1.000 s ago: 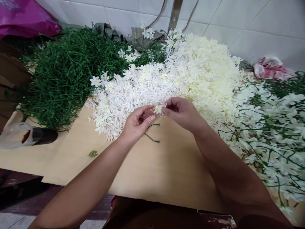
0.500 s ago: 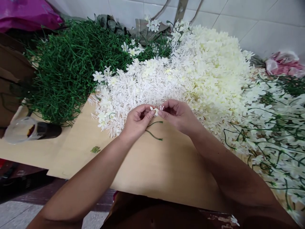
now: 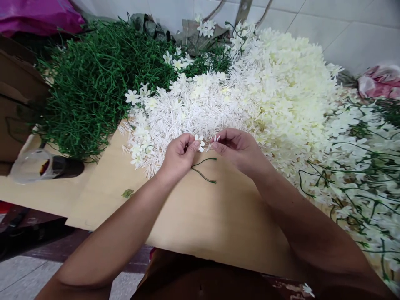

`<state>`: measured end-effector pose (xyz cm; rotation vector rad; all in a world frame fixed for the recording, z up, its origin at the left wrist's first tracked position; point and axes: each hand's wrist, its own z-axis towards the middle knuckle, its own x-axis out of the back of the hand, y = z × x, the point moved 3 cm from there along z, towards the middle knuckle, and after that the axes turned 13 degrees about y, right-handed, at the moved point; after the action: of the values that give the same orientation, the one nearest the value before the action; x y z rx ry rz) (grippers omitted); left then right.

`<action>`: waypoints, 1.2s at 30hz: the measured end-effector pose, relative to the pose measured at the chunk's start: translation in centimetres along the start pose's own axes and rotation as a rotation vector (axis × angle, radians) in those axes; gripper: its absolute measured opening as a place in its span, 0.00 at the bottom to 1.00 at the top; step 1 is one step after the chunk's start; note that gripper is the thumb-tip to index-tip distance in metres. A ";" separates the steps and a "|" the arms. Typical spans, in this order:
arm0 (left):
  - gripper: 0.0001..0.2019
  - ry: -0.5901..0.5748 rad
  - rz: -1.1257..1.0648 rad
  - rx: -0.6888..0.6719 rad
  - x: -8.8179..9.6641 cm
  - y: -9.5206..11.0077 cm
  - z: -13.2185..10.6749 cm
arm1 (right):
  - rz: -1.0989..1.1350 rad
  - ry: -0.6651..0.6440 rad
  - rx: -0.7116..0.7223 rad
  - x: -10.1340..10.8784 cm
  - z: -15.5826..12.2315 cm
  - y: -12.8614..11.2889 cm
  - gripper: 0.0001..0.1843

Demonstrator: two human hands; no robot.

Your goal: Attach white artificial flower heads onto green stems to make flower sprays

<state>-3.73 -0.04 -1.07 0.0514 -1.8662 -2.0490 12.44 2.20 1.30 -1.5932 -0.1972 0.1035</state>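
Between thumb and fingers, my left hand (image 3: 183,153) pinches a white artificial flower (image 3: 200,143). A green plastic stem (image 3: 204,177) with two thin branches sticks out to the right from under the same hand; how it is held there is hidden. My right hand (image 3: 239,148), a short way to the right, is closed in a pinch on a small white flower piece (image 3: 216,138). Just beyond both hands lies a heap of white stamens (image 3: 200,112), mixed with loose blossoms.
Green stems (image 3: 103,79) pile up at back left, cream petals (image 3: 290,83) at back right. Stemmed flowers (image 3: 359,166) spread over the right side. A plastic cup (image 3: 29,166) with dark contents lies at the left on the cardboard (image 3: 200,221). A tiled wall (image 3: 337,25) stands behind.
My hands have drawn slightly apart, and the flower in my left hand has turned, showing more of its petals. The whole view has shifted a little.
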 end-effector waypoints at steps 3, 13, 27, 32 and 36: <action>0.17 -0.019 0.008 0.005 0.0 0.0 0.0 | -0.034 -0.002 -0.004 0.0 0.0 0.0 0.24; 0.16 -0.078 -0.193 0.137 -1.0 -0.4 0.0 | -0.054 -0.012 0.014 0.1 0.2 0.2 0.24; 0.21 -0.054 -0.200 0.206 -0.4 -0.1 0.2 | -0.057 0.004 0.021 0.2 0.2 0.2 0.19; 0.22 -0.085 -0.121 0.176 -0.2 -0.2 0.4 | -0.049 0.010 0.005 0.1 0.2 0.0 0.21; 0.21 -0.131 -0.104 0.170 -0.3 -0.3 0.4 | -0.044 -0.005 0.009 -0.1 0.1 0.0 0.23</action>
<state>-3.64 0.43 -1.38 0.0608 -2.1574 -1.9976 12.34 2.29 1.26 -1.5793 -0.2351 0.0740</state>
